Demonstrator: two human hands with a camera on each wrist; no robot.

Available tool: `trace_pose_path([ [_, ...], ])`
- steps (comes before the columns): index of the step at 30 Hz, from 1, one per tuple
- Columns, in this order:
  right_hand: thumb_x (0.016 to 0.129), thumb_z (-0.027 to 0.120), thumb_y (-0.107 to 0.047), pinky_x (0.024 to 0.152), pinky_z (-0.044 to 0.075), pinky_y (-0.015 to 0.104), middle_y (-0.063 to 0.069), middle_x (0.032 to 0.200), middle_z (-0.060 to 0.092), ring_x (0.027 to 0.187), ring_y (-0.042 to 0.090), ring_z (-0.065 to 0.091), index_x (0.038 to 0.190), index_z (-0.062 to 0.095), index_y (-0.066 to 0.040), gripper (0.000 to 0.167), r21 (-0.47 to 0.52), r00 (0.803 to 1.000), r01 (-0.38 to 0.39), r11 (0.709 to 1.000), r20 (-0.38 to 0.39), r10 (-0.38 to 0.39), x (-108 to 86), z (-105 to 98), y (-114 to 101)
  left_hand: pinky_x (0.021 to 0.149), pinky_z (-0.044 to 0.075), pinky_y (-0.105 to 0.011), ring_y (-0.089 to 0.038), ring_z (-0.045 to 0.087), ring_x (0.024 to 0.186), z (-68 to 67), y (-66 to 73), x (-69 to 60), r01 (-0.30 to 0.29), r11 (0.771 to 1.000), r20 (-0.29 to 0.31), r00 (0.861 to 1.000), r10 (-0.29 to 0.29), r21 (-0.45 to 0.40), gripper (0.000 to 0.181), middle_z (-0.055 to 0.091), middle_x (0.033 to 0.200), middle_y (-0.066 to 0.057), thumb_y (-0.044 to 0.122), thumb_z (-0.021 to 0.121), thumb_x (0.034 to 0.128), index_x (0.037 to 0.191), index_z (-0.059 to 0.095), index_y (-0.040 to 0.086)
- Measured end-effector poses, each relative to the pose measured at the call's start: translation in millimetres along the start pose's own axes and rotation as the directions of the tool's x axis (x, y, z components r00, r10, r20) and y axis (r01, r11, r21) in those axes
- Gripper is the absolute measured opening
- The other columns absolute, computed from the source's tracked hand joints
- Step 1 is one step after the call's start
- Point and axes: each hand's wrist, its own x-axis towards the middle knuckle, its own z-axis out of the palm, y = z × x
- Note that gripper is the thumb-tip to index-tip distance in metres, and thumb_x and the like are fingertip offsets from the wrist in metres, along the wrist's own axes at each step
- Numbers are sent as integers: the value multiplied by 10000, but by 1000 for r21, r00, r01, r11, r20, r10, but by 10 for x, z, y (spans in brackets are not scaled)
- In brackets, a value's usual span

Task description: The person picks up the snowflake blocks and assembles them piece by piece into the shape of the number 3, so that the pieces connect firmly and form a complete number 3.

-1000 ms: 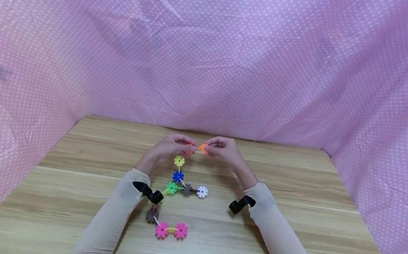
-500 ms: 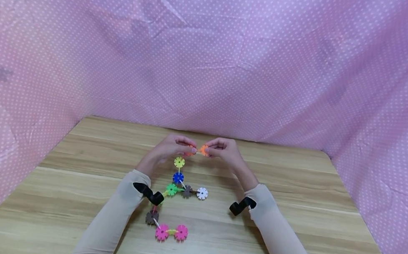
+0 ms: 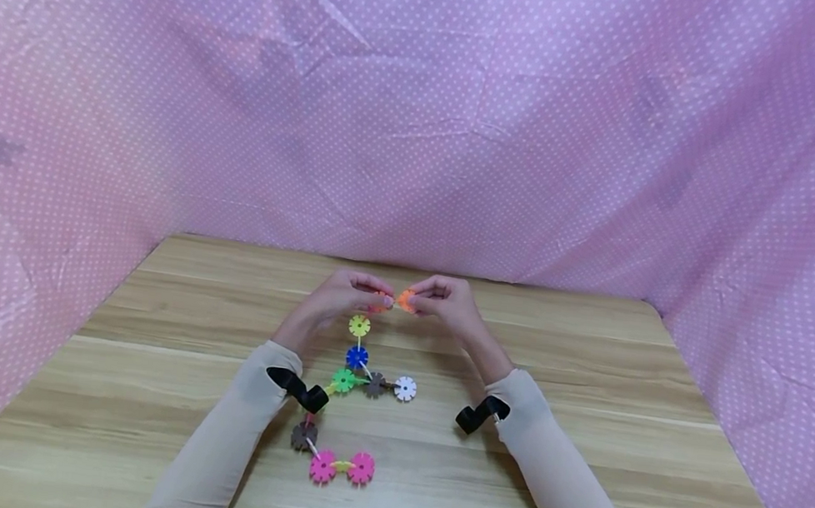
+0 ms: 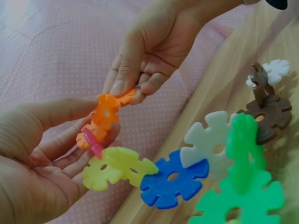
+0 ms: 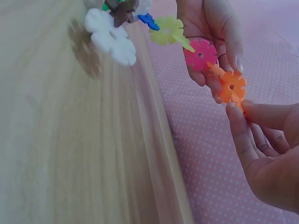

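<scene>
A chain of slotted plastic snowflake discs runs away from me across the head view. At its far end my left hand [image 3: 338, 292] pinches an orange snowflake disc [image 5: 232, 87] between thumb and fingers. My right hand [image 3: 449, 302] grips another orange snowflake disc [image 3: 407, 301], which slots into the first in the wrist views. A pink disc [image 5: 201, 55] lies against the left fingers, joined to a yellow disc [image 3: 359, 326]. From there the chain goes on through a blue disc [image 3: 357, 356] to a green disc [image 3: 343, 381]. My left forearm and wrist camera hide part of it.
A side branch with a brown disc [image 3: 375, 384] ends in a white disc [image 3: 405, 388]. Nearer me, a dark brown disc [image 3: 304, 436] leads to two pink discs, the outer one [image 3: 361, 468] rightmost. The wooden table [image 3: 541, 470] meets a pink dotted curtain [image 3: 418, 163] behind.
Both hands keep their hold on the orange discs at almost the same spot. The whole table scene sits a few pixels lower in the head view.
</scene>
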Motion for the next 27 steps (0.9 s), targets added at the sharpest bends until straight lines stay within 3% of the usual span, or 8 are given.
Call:
trace_pose_path([
  [7,907,703,61,813,632,450,-18,822,756,696,94,714,1111,655,152,229,43,999,-30,999,-37,32,-6,17,-10,737,549,-263,-161,659,864,28,23,1,10,1000,-25,1000,-10,-4,257,768,979,0,201,811,879,1103,754,87],
  [15,900,708,61,776,642,397,-15,821,750,692,96,708,1110,650,158,239,74,997,-33,997,-62,38,-2,40,9,745,541,-256,-147,662,880,28,33,-7,10,1000,-39,999,-10,4,262,763,999,-3,199,797,892,1124,743,91],
  [21,914,703,44,804,638,397,-17,830,742,704,100,707,1123,650,133,234,77,996,-54,996,-62,59,-12,53,18,761,547,-253,-153,656,911,-2,5,-2,-14,1000,-14,1000,15,19,282,751,1014,5,209,784,904,1153,729,89],
  [27,920,704,29,799,640,373,-9,841,739,721,114,709,1117,663,104,215,79,997,-61,995,-52,66,-4,47,40,845,569,-303,-300,666,1062,-42,-15,-5,-62,997,25,998,60,44,322,749,1059,-19,207,756,925,1209,704,63],
])
